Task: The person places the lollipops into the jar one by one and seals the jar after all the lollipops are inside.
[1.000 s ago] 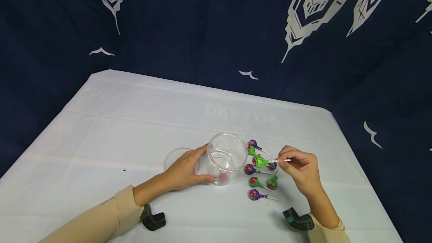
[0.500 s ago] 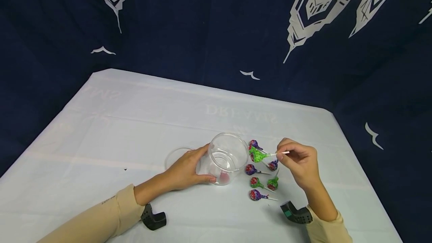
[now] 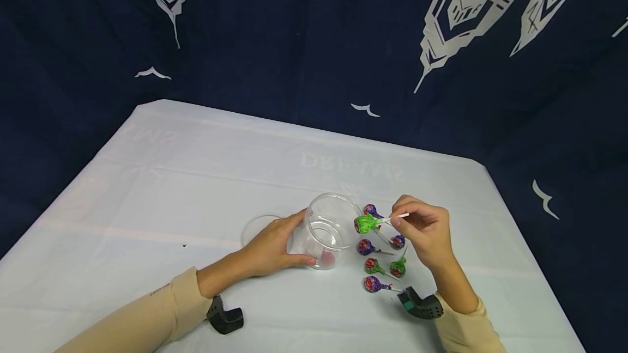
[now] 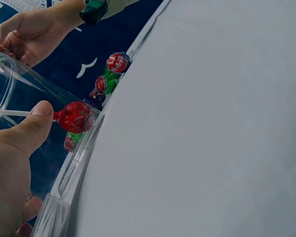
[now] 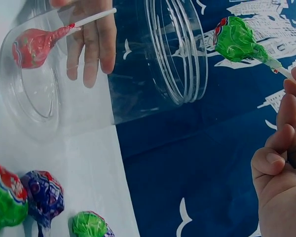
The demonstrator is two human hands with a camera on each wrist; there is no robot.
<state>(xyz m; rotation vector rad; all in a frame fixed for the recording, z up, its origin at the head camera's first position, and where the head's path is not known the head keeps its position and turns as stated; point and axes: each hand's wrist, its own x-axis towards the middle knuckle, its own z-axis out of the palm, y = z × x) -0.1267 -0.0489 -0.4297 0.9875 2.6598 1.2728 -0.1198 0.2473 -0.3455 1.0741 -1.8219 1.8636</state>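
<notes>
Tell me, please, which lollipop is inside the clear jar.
The red-wrapped lollipop: it alone is in the jar. The right hand holds a green lollipop, and the others lie on the table.

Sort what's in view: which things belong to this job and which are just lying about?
Job, it seems: clear jar in the left hand, red lollipop inside it, green lollipop in the right hand, loose lollipops, clear disc, perhaps its lid.

Not involved: dark speck on the table, navy backdrop.
</notes>
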